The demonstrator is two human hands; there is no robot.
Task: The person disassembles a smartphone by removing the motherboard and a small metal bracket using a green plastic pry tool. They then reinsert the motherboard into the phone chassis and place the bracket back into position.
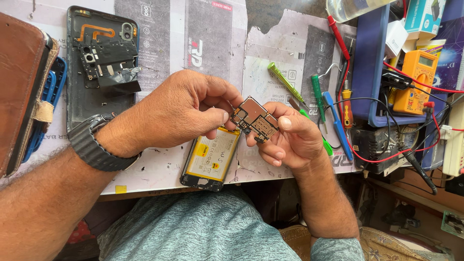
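My left hand (181,108) and my right hand (290,137) both pinch a small copper-coloured phone circuit board (254,118) above the bench edge. My left thumb and fingers grip its left side, my right thumb presses on its right side. Directly below it lies an opened phone body with a yellow-white battery (212,157) showing. A dark band sits on my left wrist.
A second opened phone shell (99,63) with black tape lies at the upper left, beside a brown wallet case (21,82). Green and blue screwdrivers (316,94), an orange multimeter (414,79) and red and black leads crowd the right side.
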